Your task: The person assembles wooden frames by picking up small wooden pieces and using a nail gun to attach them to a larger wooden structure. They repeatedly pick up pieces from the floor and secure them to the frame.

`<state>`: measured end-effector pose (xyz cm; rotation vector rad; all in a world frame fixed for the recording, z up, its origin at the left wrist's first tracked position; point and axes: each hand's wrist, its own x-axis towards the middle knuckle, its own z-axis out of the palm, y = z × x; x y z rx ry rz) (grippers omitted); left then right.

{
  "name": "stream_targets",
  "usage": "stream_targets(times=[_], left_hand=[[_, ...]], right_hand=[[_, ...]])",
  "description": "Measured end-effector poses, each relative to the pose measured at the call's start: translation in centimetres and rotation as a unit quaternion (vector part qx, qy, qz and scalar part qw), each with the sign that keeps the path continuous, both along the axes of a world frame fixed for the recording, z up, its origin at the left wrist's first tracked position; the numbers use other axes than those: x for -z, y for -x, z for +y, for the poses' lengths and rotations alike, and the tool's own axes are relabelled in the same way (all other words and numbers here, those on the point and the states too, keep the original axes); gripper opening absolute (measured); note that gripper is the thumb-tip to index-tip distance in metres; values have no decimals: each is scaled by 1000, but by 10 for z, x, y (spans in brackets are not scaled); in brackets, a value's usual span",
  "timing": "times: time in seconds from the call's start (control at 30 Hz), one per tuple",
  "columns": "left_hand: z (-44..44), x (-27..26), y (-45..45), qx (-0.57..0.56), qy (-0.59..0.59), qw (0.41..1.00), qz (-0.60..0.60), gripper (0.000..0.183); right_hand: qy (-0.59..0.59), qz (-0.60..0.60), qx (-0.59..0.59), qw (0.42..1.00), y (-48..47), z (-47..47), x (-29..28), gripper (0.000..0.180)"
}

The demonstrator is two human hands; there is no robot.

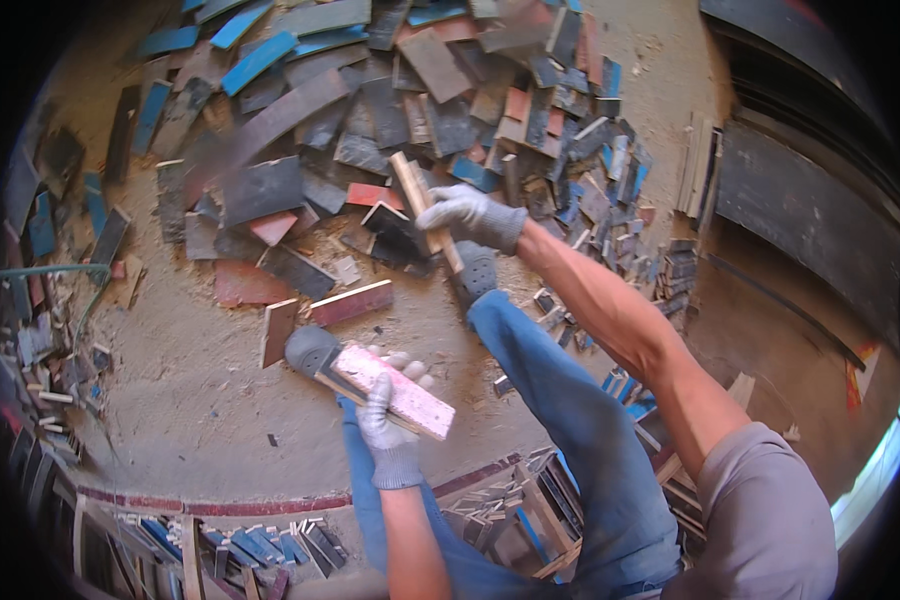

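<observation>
My left hand, in a pale work glove with a grey cuff, grips a short board with a worn pink face. A second wooden edge shows beneath that face, so it may be more than one piece. Farther out, my right hand, gloved alike, is closed around narrow wooden pieces held on a slant above the pile. Their lower end passes in front of my right shoe. Close to my left shoe, a brown board piece and a dark red board piece stand on edge.
A broad heap of black, blue and red board offcuts spreads ahead over the dusty floor. Large dark panels stand at the right. A dark red strip crosses near my legs, with blue offcuts behind it. A green hose lies left.
</observation>
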<state>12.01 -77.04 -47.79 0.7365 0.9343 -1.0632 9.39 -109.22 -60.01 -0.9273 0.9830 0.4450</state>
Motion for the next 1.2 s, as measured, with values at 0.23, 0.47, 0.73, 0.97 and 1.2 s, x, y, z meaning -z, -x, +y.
stream_targets(times=[0.23, 0.47, 0.73, 0.97, 1.2], left_hand=[[-8, -1, 6, 61, -63, 995, -52, 59], [-40, 3, 40, 260, -91, 942, -193, 56], [-78, 7, 54, 258, -84, 958, -93, 52], [-88, 24, 60, 285, -75, 953, -66, 60], [-105, 26, 55, 291, -108, 948, -65, 63]], right_hand=[[39, 7, -188, 981, 46, 54, -56, 75], [60, -68, -341, 935, 88, 77, -109, 84], [96, 87, -174, 976, 173, -9, -63, 82], [200, 184, -278, 921, 258, -99, -10, 80], [447, 301, 17, 842, 261, -161, 78, 49]])
